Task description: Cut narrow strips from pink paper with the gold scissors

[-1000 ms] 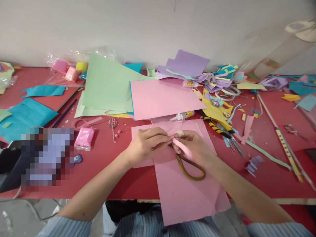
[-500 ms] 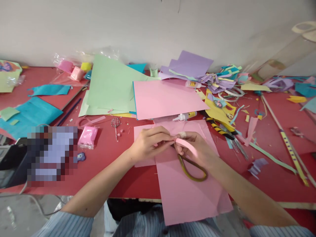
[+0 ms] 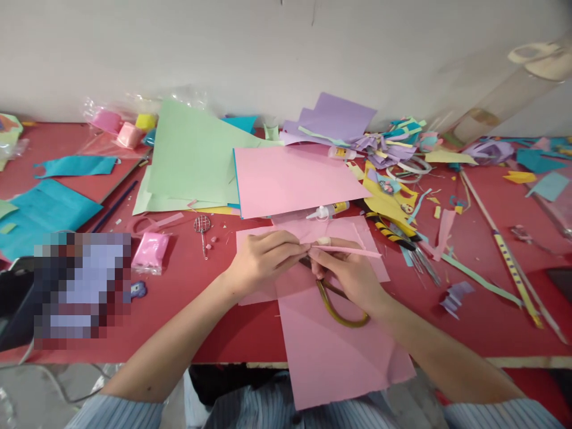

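My left hand (image 3: 266, 259) pinches a narrow pink paper strip (image 3: 355, 251) near its left end, fingertips closed against those of my right hand. My right hand (image 3: 357, 277), with a pale wrap on one finger, grips the same strip, whose free end sticks out to the right. Below the right palm hangs the olive-yellow handle loop of a pair of scissors (image 3: 353, 323); the blades are mostly hidden by my hands. Under both hands lie pink paper sheets (image 3: 330, 369), one reaching over the table's front edge.
Behind the hands lie a pink sheet (image 3: 295, 182), a green sheet (image 3: 192, 155) and a glue bottle (image 3: 335, 210). Black-and-yellow pliers (image 3: 393, 232) and paper scraps are to the right. A pink clay packet (image 3: 151, 250), wire strainer (image 3: 202, 225) and blurred phone (image 3: 84, 286) sit left.
The strip's free end has swung from a downward curl to nearly straight out to the right. The view has turned slightly right. Both hands keep their hold.
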Tool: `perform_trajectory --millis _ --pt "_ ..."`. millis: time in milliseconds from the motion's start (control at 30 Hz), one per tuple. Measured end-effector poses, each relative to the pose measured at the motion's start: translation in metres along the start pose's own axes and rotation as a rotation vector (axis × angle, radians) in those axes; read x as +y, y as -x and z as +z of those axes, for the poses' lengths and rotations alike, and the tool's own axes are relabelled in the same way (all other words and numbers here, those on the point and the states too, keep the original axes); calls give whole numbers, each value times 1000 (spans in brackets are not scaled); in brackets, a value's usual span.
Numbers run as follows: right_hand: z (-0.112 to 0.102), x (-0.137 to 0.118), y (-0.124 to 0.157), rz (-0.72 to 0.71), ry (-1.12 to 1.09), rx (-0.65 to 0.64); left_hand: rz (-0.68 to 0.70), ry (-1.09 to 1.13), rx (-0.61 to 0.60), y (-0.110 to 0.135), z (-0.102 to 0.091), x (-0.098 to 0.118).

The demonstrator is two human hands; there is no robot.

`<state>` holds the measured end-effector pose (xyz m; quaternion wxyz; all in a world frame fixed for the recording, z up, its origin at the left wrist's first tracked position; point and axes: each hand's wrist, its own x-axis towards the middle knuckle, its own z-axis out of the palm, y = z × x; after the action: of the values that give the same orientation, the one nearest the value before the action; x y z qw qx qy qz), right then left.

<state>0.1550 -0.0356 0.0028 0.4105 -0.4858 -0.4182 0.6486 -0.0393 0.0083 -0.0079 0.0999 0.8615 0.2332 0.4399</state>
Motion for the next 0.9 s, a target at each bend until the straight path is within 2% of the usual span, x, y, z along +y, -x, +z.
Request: perform_trajectory --millis 167,333,700,900 --pt "-2 4 -1 49 -81 -6 16 57 -43 -6 -6 -1" --pt "-3 7 -2 33 -107 -22 41 -41 13 -5 -4 0" --pt "0 0 0 38 -41 28 141 -209 -18 -2 -6 4" --pt "0 -4 3 -44 -17 -32 152 -181 -7 -1 -8 1"
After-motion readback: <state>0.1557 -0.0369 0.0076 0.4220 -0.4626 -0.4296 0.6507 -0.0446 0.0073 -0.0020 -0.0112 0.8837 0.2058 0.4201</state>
